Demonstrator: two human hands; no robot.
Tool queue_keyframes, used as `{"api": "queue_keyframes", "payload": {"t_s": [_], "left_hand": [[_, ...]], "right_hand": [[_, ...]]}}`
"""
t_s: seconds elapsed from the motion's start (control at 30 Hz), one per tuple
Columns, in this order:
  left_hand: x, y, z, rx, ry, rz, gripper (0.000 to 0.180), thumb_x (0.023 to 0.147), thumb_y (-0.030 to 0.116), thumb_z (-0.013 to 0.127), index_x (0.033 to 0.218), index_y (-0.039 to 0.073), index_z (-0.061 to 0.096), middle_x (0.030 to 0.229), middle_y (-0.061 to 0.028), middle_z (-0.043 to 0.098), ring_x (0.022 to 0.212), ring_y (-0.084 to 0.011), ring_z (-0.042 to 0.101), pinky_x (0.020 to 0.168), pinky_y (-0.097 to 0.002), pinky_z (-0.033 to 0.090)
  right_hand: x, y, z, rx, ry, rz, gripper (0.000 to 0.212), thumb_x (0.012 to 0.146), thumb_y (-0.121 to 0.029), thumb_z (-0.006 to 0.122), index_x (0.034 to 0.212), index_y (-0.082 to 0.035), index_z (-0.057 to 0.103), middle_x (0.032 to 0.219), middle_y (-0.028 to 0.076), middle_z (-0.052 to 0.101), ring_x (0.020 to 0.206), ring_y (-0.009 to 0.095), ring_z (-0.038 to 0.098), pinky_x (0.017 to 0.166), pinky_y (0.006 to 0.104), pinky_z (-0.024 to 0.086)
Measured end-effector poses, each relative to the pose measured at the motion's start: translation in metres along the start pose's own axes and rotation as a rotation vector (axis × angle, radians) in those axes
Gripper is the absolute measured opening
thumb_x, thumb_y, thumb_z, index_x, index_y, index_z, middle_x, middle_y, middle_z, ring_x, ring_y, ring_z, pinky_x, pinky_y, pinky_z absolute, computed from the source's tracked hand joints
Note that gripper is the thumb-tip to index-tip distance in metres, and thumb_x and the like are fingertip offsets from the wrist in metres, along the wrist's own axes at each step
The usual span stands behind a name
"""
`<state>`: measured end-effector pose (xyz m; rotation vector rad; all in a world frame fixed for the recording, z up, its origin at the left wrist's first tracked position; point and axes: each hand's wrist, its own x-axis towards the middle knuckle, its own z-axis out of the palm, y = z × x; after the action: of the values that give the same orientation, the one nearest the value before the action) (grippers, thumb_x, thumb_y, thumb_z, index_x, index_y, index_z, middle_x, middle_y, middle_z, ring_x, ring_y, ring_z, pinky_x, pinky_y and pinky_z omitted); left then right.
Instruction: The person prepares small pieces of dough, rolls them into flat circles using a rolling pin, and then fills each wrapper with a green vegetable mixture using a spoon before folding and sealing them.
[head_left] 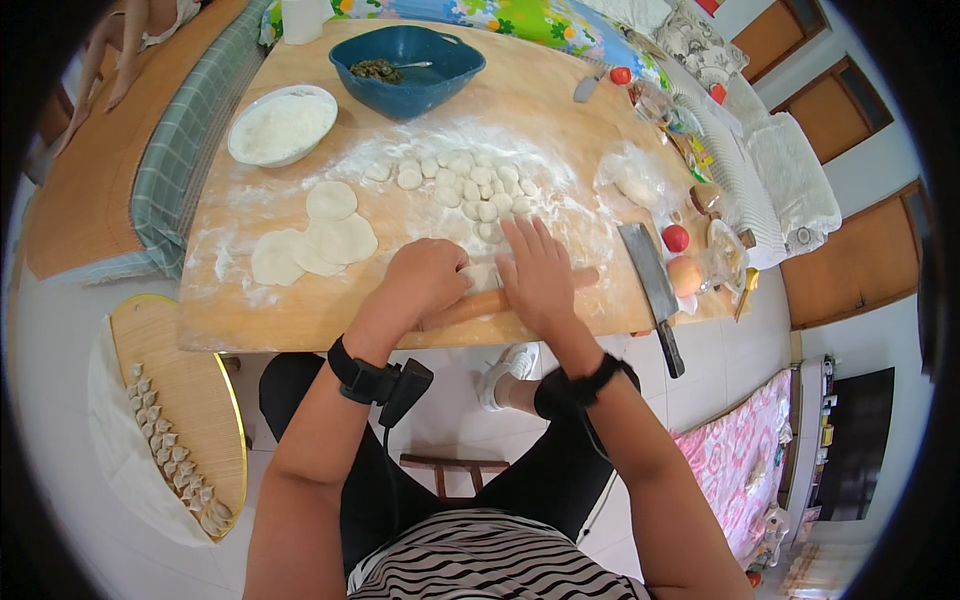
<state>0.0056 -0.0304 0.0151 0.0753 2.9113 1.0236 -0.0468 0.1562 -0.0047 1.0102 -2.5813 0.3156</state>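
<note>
A wooden rolling pin point(483, 304) lies slantwise near the table's front edge. My right hand point(537, 275) rests flat across it, fingers stretched forward and palm over the pin. My left hand point(428, 280) is closed, its curled fingertips at a small flattened dough piece point(484, 277) just beyond the pin; part of that dough is hidden by the hands. Beyond my hands, several small floured dough balls point(470, 183) sit in a cluster. Thin round dough wrappers point(340, 238) lie overlapping to the left.
A white bowl of flour point(284, 125) and a blue basin point(408, 90) with dark filling and a spoon stand at the back left. A cleaver point(650, 285) overhangs the front edge at right, by fruit point(685, 276). Lower left, a board point(170, 370) bears shaped dumplings.
</note>
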Motion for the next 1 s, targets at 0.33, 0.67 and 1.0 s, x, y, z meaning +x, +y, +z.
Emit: {"api": "queue_keyframes", "payload": {"t_s": [0.33,0.67,1.0], "left_hand": [[-0.004,0.012,0.006,0.018,0.017,0.004,0.019,0.076,0.019,0.063,0.083,0.002,0.067,0.084,-0.018,0.066,0.083,-0.0359,0.063,0.074,-0.0436,0.049],[0.002,-0.008,0.011,-0.201,0.174,-0.024,0.022,0.075,0.019,0.066,0.085,-0.001,0.066,0.087,-0.0206,0.066,0.084,-0.0369,0.062,0.073,-0.0431,0.049],[-0.003,0.003,-0.005,0.0,-0.007,-0.02,0.023,0.075,0.02,0.065,0.089,0.001,0.069,0.085,-0.0191,0.066,0.083,-0.0362,0.062,0.075,-0.0424,0.049]], "right_hand": [[-0.008,0.003,-0.001,-0.007,-0.003,-0.024,0.044,0.092,-0.025,0.05,0.13,-0.004,0.049,0.132,0.016,0.052,0.126,0.036,0.044,0.101,0.0472,0.034],[-0.072,-0.015,-0.041,0.106,-0.117,-0.013,0.052,0.092,-0.028,0.052,0.136,-0.001,0.043,0.136,0.019,0.047,0.128,0.037,0.04,0.103,0.049,0.03],[-0.002,-0.007,-0.004,0.008,-0.041,-0.008,0.048,0.091,-0.027,0.052,0.13,0.001,0.047,0.135,0.02,0.048,0.127,0.037,0.042,0.103,0.0478,0.032]]}}
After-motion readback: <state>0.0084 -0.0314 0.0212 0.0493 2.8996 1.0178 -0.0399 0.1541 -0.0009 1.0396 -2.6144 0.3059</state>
